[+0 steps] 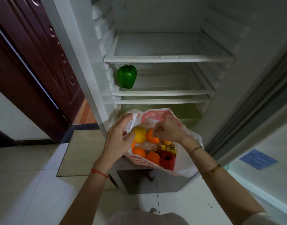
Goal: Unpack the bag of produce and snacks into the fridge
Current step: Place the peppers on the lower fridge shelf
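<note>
— Gripping the bag's handle, is that the left hand (119, 137)?

— Yes, in the head view its fingers curl round the thin white handle loop of the plastic bag (157, 117), holding the mouth open. The right hand (168, 129) dips in from above, fingers bent down toward the orange pepper (151, 136); whether it has closed on anything I cannot tell.

— Where does everything sit?

— The bag hangs just in front of the open fridge (168, 58), below its shelves. One green pepper (126, 76) already stands on the middle shelf, at the left. A yellow pepper (139, 134), oranges (139, 152), a red pepper (168, 160) and small foil-wrapped snacks (165, 147) remain inside.

— How best to lift the next one?

— I'd keep the handle taut so the flimsy, crinkly film stays clear, then cup a pepper whole: glossy, lobed skins probably slip from fingertips. The shelves look smooth and flat, so round oranges may roll; set them away from the edge.
</note>
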`<state>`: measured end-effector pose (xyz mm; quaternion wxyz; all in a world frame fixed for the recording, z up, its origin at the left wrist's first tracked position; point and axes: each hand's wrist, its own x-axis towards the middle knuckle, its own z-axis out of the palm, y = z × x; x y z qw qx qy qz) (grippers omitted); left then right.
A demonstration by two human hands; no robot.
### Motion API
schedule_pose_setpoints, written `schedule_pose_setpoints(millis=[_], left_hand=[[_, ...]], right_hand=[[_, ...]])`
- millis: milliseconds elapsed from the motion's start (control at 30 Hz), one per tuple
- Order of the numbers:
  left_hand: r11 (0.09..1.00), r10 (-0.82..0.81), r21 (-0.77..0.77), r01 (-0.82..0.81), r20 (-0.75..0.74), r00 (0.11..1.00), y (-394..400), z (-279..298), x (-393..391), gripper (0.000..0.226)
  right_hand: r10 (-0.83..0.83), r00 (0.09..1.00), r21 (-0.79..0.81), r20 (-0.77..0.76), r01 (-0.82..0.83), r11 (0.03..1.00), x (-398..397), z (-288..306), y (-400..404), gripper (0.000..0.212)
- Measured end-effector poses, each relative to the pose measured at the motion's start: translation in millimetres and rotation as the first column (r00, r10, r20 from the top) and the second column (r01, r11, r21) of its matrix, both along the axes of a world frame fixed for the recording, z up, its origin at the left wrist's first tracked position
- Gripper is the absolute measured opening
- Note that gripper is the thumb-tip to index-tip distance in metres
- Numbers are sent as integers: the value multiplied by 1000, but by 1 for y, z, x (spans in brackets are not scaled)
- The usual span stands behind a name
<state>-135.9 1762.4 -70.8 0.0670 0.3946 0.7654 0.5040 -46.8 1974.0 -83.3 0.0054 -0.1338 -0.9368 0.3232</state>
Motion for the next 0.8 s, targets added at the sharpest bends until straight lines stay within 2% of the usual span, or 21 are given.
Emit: schedule_pose_setpoints(millis=[67, 100, 167, 300, 400, 500, 533, 600, 667, 700, 800], left_hand=[[1000, 2, -8, -2, -27, 1000, -1, 0, 4, 51], [1000, 0, -9, -1, -42, 999, -2, 0, 5, 52], [1000, -5, -14, 4, -68, 998, -3, -1, 6, 52], [1000, 7, -9, -8, -63, 998, -4, -2, 8, 53], [1000, 14, -8, -14, -59, 998, -5, -2, 10, 53], [999, 31, -14, -32, -57, 998, -6, -2, 10, 54], [999, 35, -15, -36, -60, 998, -7, -2, 11, 54], [999, 35, -16, -36, -67, 997, -7, 0, 10, 53], [999, 39, -26, -41, -63, 997, -6, 1, 8, 52], [999, 39, -31, -41, -58, 998, -5, 2, 7, 52], [999, 36, -31, -38, -49, 998, -1, 5, 5, 53]], right_hand=[[23, 995, 52, 99, -28, 998, 9, -30, 0, 43], [5, 978, 76, 206, -21, 997, 13, -44, 0, 55], [-37, 906, 139, 422, -24, 990, 24, -71, -1, 61], [-102, 842, 354, 530, -110, 929, 42, -96, -10, 80], [-152, 837, 500, 526, -159, 852, 48, -99, -16, 67], [-184, 862, 533, 471, -112, 839, 47, -108, -14, 41], [-184, 860, 523, 476, -108, 845, 47, -109, -12, 41], [-185, 862, 471, 471, -68, 880, 47, -106, -10, 58], [-208, 877, 326, 434, 62, 943, 44, -100, -5, 87], [-212, 896, 220, 391, 133, 966, 41, -93, -3, 94], [-169, 961, -47, 218, 183, 982, 24, -56, 5, 76]])
